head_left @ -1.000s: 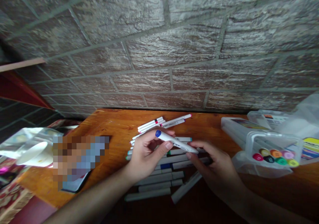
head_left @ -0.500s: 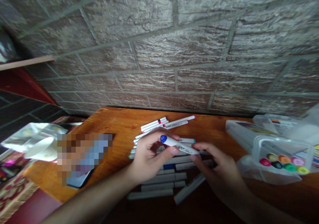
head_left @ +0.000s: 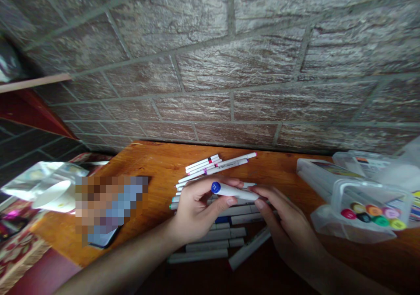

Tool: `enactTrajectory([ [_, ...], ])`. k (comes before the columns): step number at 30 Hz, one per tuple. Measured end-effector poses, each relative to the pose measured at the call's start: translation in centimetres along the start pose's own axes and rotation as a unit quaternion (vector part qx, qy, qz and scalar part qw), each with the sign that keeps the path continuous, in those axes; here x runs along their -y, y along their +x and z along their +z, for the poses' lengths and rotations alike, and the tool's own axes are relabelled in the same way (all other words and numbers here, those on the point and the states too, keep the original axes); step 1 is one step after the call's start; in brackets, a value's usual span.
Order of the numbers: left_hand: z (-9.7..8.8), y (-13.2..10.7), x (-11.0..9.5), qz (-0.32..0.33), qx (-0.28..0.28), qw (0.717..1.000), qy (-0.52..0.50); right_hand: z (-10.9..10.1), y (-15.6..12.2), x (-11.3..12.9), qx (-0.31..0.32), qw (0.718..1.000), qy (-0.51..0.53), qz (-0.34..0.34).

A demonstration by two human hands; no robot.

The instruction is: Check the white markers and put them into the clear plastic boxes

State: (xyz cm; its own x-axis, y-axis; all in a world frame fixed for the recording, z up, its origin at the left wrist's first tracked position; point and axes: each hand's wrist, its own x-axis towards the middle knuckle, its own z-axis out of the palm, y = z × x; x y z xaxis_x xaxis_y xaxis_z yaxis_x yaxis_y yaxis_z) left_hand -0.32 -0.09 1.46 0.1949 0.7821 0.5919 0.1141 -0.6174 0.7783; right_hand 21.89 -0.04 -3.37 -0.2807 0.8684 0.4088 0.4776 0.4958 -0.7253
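Note:
A white marker (head_left: 238, 192) with a blue cap end numbered 72 is held above the table between both hands. My left hand (head_left: 198, 207) is closed around its blue-ended half, thumb below and fingers above. The thumb and fingers of my right hand (head_left: 285, 218) pinch the far tip. Beneath and around the hands lie several white markers (head_left: 206, 255) in a rough column, partly hidden by the hands. Farther back, a small group of markers (head_left: 226, 166) with pink, red and purple marks lies at a slant.
To the right, a clear plastic case (head_left: 341, 194) lies on its side with several coloured marker ends showing. A phone (head_left: 105, 238), partly blurred out, and a white cup (head_left: 57, 196) are at the left. A brick-patterned wall (head_left: 210, 76) rises behind the wooden table (head_left: 147, 155).
The marker has rolled between my fingers, so its printed label no longer faces me. My right hand has shifted slightly at the tip; the markers on the table stay put.

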Motion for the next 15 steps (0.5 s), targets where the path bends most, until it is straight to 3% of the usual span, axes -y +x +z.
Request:
enactTrajectory([
  [6,-0.76,-0.4,0.51,0.168,0.067,0.976,0.118,0.07,-0.29,0.03,-0.011,1.0,-0.018,0.008],
  [15,-0.95,-0.35,0.2,0.204,0.078,0.966,0.137,-0.22,-0.43,0.43,0.002,1.0,-0.014,0.007],
])
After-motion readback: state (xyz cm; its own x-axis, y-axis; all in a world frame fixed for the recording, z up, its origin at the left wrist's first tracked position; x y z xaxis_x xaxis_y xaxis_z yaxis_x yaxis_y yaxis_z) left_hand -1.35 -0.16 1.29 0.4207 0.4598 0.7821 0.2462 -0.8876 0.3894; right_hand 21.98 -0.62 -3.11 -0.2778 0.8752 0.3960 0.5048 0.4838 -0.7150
